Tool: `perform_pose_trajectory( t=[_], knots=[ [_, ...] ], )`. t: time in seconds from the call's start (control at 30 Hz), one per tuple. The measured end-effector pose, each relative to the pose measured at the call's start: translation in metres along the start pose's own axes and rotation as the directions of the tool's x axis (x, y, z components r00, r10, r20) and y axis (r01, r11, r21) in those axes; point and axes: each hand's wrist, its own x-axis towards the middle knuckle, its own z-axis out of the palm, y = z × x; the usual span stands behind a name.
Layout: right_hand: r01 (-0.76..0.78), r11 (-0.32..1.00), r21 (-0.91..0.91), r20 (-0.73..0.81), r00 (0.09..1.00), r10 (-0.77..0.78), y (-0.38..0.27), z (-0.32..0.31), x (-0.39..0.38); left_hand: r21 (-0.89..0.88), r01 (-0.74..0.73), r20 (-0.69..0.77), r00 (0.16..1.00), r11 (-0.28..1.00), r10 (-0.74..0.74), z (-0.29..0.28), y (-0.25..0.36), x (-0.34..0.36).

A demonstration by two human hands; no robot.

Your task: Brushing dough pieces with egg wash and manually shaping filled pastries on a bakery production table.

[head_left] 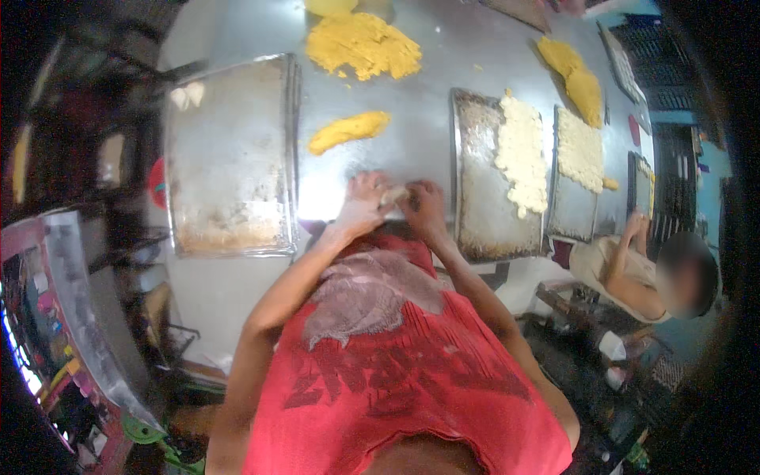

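Observation:
At the near edge of the metal table, my left hand (365,199) and my right hand (425,209) are close together. A small pale, crumpled piece (394,194) sits between them, with the fingers of both hands closed on it. Whether it is cloth or dough I cannot make out. Just beyond my hands lies a long yellow roll of dough (350,132), untouched. Farther back is a big, rough mound of yellow dough (364,49), with crumbs around it.
A bare, worn baking tray (229,166) lies on the left. To the right, one tray (480,214) carries rows of pale dough pieces (522,154), and another tray (571,214) holds more. More yellow dough (582,87) lies beyond. A co-worker (625,273) sits at the right.

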Motion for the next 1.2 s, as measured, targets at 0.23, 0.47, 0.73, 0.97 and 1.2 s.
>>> perform_pose_trajectory(
  t=[0.23,0.47,0.73,0.97,1.2],
  knots=[
    [-0.593,0.164,0.788,0.575,0.804,0.151,-0.067,0.019,0.024,-0.571,0.626,0.402,0.777,0.532,-0.484,-0.057,-0.032,-0.033],
    [0.077,0.561,0.824,0.035,0.982,-0.187,-0.289,-0.032,0.165,-0.874,0.301,-0.178,0.53,0.381,-0.829,-0.179,-0.075,-0.118],
    [0.467,0.834,0.295,-0.313,0.872,-0.377,-0.275,0.161,0.32,-0.852,0.395,-0.16,0.426,0.342,-0.891,-0.208,-0.098,-0.15],
    [0.242,0.701,0.671,0.157,0.878,-0.453,-0.171,0.104,0.086,-0.859,0.425,0.001,0.558,0.285,-0.83,-0.157,-0.081,-0.095],
    [-0.377,0.918,0.12,0.099,0.925,0.367,0.033,-0.023,-0.014,-0.771,0.525,0.197,0.736,0.362,-0.647,-0.106,-0.039,-0.022]
  ],
)
